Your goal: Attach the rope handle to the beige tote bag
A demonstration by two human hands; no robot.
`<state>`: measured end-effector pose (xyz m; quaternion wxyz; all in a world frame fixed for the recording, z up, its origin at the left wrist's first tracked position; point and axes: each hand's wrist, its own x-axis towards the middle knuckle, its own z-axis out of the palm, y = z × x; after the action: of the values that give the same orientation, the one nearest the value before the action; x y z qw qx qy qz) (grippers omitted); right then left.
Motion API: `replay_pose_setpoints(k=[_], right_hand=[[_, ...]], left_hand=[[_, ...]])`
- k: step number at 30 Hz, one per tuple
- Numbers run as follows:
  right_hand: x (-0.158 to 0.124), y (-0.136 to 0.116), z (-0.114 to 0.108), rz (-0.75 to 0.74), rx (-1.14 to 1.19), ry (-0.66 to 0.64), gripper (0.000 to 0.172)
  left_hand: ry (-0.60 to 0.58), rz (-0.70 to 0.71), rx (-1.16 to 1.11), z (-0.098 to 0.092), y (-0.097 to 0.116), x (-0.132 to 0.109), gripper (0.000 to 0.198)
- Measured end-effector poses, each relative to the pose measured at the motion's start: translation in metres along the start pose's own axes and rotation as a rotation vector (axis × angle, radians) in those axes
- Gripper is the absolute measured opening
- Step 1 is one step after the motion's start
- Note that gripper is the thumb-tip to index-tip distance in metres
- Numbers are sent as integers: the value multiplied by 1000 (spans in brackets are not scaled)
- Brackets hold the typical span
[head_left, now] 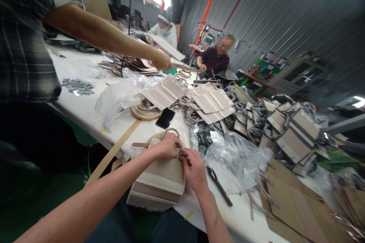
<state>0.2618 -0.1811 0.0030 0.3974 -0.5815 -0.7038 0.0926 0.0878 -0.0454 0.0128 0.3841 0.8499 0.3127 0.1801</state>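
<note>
A beige, boxy handbag (162, 176) rests at the table edge in front of my lap, with a plastic-wrapped loop handle (170, 132) rising from its far side. My left hand (168, 146) is closed at the top of the bag, fingertips pinching near the handle's end. Close against it, my right hand (194, 168) has its fingers bent around a small brownish strap piece (186, 159) at the bag's right corner. The fingers partly hide what they grip. A brown strap (140, 145) sticks out to the left of the bag.
A black phone (165, 118) and a tape roll (146, 113) lie beyond the bag. To the right are a black-handled tool (219, 186), clear plastic (236, 155) and heaped bags (298, 133). A co-worker's arm (108, 41) reaches across from the left; two people sit farther back.
</note>
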Motion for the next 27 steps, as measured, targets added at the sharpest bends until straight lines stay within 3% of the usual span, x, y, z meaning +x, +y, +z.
replay_pose_setpoints(k=[11, 27], right_hand=[[-6, 0, 8, -10, 17, 78, 27], [6, -2, -4, 45, -11, -59, 27]], left_hand=[[7, -24, -4, 6, -9, 1, 42], [-5, -62, -43, 1, -3, 0, 44]])
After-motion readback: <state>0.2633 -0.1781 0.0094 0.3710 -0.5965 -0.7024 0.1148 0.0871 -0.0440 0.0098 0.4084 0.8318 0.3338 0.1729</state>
